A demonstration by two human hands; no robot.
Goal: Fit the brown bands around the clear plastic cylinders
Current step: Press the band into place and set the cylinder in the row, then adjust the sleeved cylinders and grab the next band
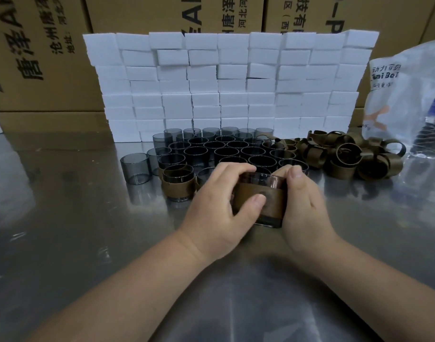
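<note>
clear plastic cylinder (pixel 259 180): upright, long axis vertical, open mouth up, clasped between our curled fingers | brown band (pixel 270 202): round its middle, under our left thumb | left hand (pixel 219 208), right hand (pixel 304 206): gripping opposite sides | beyond fingertips: bare cylinders (pixel 226 150); right of them, loose bands (pixel 347 154)

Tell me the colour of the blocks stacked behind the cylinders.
The blocks are white; the head view shows it best.
</note>
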